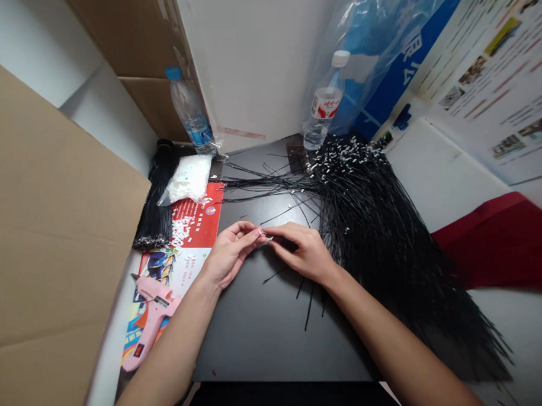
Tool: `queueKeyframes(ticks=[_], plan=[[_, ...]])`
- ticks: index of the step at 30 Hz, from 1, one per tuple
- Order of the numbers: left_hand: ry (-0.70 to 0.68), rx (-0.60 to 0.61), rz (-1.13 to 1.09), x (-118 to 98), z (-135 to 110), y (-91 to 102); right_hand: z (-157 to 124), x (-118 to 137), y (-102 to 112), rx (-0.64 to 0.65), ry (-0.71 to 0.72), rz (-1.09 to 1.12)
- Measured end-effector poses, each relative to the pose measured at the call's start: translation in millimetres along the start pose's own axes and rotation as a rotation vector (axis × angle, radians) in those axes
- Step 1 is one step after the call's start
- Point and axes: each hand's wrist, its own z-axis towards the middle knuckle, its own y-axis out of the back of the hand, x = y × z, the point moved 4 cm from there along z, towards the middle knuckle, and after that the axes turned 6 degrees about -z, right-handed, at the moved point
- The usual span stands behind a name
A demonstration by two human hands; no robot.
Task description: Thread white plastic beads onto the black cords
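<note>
My left hand (pixel 232 252) is closed in a pinch on a small white connector (pixel 261 232) over the dark grey tabletop. Fingertips almost meeting it, my right hand (pixel 304 249) pinches a thin black wire, whose pale end (pixel 269 240) shows between the hands. Most of that wire is hidden by the right fingers. Just right of this hand lies a big heap of black wires (pixel 388 240), many tipped with white connectors (pixel 344 156). Loose white connectors (pixel 180 230) are scattered on a red and white printed sheet (pixel 213 199) at the left.
A pink glue gun (pixel 156 313) lies left of my left forearm. Behind it are a black wire bundle (pixel 154 216) and a plastic bag of white pieces (pixel 190 177). Two water bottles (pixel 192 120) (pixel 324 103) stand at the back. Cardboard (pixel 54 234) walls the left; dark red cloth (pixel 499 242) lies right.
</note>
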Motion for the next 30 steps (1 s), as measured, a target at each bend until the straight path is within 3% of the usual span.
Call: queueKeyframes(ticks=[6,12,21,30], plan=[[-0.004,0.004,0.004,0,0,-1.3,-2,-4,-1,0.013,-0.126,0.08],[-0.032,0.013,0.06,-1,-1,-0.7,1,2,3,-0.015,-0.163,0.069],[-0.038,0.032,0.147,-2,-2,-3.4,-1,-5,-6,0.077,-0.427,0.281],[0.006,0.076,0.145,-2,-4,-4.6,-3,-9,-12,0.113,-0.445,0.369]])
